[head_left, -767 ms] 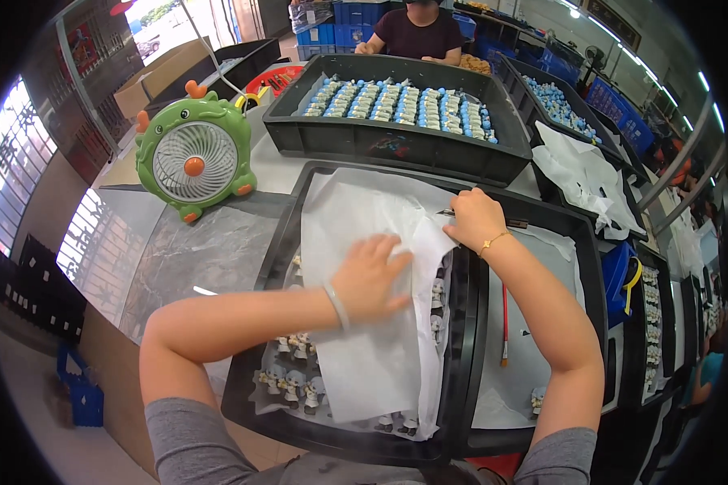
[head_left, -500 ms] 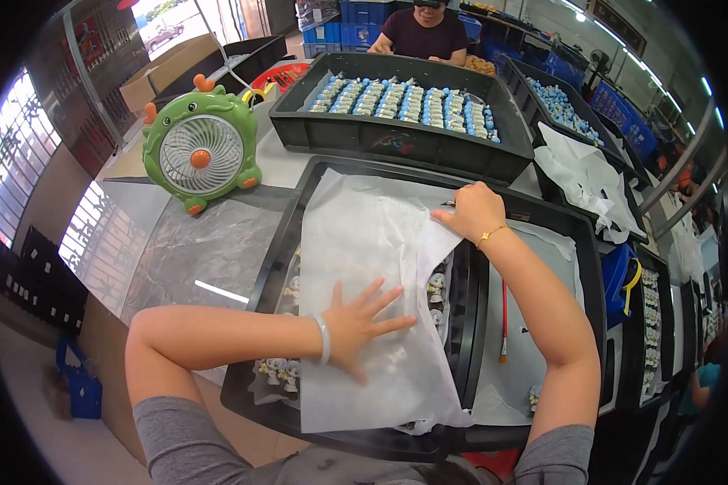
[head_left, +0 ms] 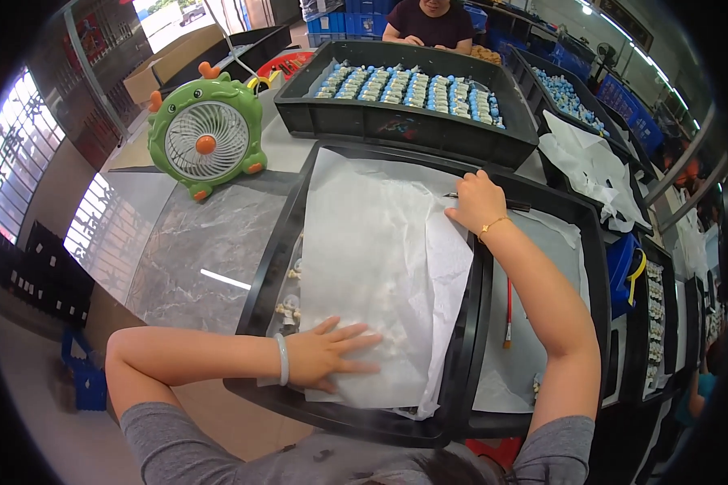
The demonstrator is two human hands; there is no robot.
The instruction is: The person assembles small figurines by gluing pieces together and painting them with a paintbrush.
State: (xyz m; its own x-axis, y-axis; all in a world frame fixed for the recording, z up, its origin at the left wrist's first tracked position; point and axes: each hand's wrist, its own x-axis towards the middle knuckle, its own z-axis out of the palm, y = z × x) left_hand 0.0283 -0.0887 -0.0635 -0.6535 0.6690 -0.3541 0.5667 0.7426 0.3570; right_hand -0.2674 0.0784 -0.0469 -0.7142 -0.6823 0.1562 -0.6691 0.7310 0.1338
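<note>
A white paper sheet [head_left: 364,242] lies over small figurines [head_left: 288,310] in the left part of a black tray [head_left: 255,303]. Some figurines show at the sheet's left edge; the others are hidden. My left hand [head_left: 332,354] rests on the near part of the sheet, fingers spread, a pale bangle at its wrist. At the sheet's far right corner is my right hand [head_left: 477,202], closed around a slim dark tool [head_left: 519,207] with a pointed tip; its exact kind is unclear. A red-handled paintbrush [head_left: 509,311] lies on paper in the tray's right part.
A green animal-shaped fan [head_left: 206,133] stands at the left on a grey marbled surface [head_left: 210,242]. Behind the tray, a large black crate [head_left: 404,133] holds rows of blue and white figurines. Crumpled white paper [head_left: 590,174] lies to the right. Another person [head_left: 430,28] sits across.
My left hand has slid nearer and to the left over the sheet. The sheet's right side now covers figurines that showed there before. My right hand stays near the far corner.
</note>
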